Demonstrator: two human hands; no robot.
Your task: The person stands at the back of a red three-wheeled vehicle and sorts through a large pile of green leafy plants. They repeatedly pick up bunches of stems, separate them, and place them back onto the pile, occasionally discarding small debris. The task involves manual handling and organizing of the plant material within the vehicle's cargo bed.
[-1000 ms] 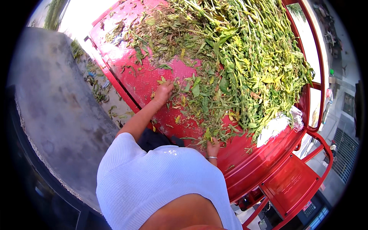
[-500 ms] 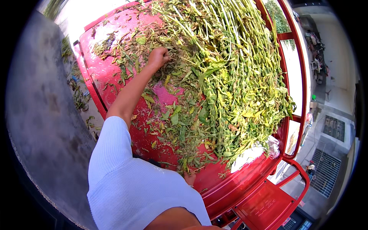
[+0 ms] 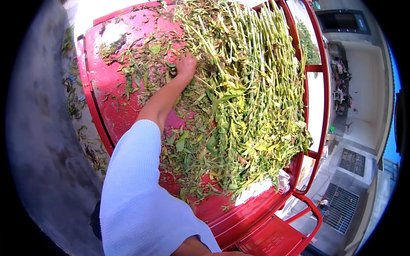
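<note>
My left hand (image 3: 186, 64) is closed, its curled fingers down among dry leaves and stem ends at the left side of a big pile of cut leafy green stalks (image 3: 256, 106). What it grips, if anything, is hidden by the fingers. The stalks lie side by side on the red metal bed (image 3: 115, 81) of a cargo vehicle. Loose wilted leaves (image 3: 181, 143) and crumbs are scattered over the bed to their left. The light blue sleeve and shirt cover the lower part of the picture, and my right hand does not show.
Red side rails (image 3: 326, 98) run along the right of the pile. A white plastic sack (image 3: 256, 190) sticks out under its near end, beside a red seat-like panel (image 3: 271, 237). Fallen leaves (image 3: 92, 151) lie on the ground at left. A building with window grilles (image 3: 341, 207) stands at right.
My left hand has moved slightly right, closer to the stalks, as the whole view shifted. My right hand, seen earlier at the bed's near edge, has gone out of sight behind the shirt.
</note>
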